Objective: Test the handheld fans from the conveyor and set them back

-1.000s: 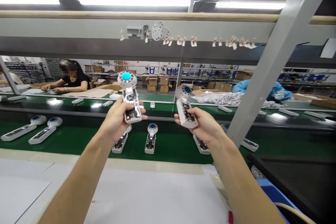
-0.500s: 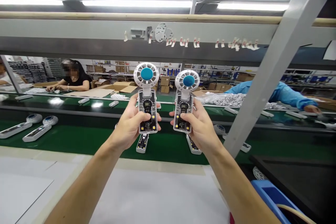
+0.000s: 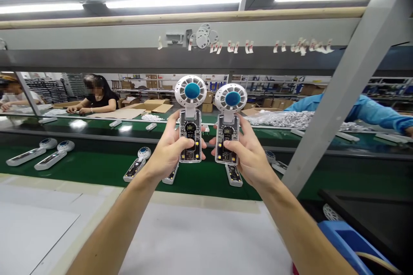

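Observation:
Upright in my left hand [image 3: 167,150] is a handheld fan [image 3: 190,126], its white round head with a blue centre at the top. My left thumb presses on the front of its handle, where a dark circuit board shows through a clear cover. A matching fan [image 3: 227,125] is gripped by my right hand [image 3: 250,154], the thumb likewise on its front. The two fans stand side by side, slightly apart, with both small displays facing me. Behind and below them, more fans [image 3: 133,170] lie on the green conveyor belt [image 3: 97,165], partly hidden by my hands and arms.
A slanted grey post [image 3: 335,81] crosses the right side. White sheets [image 3: 200,240] cover the near bench, with a blue bin [image 3: 338,232] at lower right. Across the belt are a seated person [image 3: 100,94] and a blue sleeve [image 3: 371,109]. A shelf beam [image 3: 129,36] runs overhead.
The view has shifted left, so most things sit further right. The two fans are closer together. Another fan on the belt now shows left of my left arm.

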A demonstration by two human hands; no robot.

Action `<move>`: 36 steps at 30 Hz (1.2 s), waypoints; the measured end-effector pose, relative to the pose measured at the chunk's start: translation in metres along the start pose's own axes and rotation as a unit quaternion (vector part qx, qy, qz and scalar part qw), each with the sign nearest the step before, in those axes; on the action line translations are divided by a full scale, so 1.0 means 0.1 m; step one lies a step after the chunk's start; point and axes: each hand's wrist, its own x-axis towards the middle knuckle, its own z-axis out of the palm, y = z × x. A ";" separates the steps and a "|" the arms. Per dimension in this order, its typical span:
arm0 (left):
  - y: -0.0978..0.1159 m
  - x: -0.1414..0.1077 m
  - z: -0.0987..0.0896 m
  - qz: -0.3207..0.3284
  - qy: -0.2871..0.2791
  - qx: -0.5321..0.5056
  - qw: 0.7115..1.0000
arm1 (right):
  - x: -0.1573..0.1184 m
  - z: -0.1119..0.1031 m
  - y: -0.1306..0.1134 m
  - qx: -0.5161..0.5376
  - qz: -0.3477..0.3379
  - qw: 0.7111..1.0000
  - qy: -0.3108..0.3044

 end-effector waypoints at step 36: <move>-0.06 0.02 -0.02 0.015 0.050 -0.024 0.998 | 0.00 -0.04 -0.14 0.027 0.024 0.999 -0.017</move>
